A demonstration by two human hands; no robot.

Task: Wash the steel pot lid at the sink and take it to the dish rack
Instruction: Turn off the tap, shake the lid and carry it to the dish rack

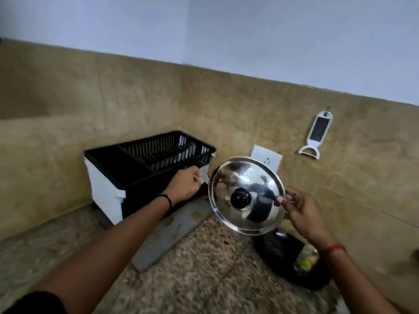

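The steel pot lid, round and shiny with a black knob at its centre, is held tilted in the air above the counter. My right hand pinches its right rim between thumb and fingers. The black dish rack stands on a white base in the counter's corner, to the left of the lid. My left hand is at the rack's front right corner with its fingers curled at the rim; whether it grips the rim is unclear.
A speckled stone counter with a grey board lies below my arms. A black pan with a wrapped item sits lower right. A white wall socket and a hanging white peeler are on the tan backsplash.
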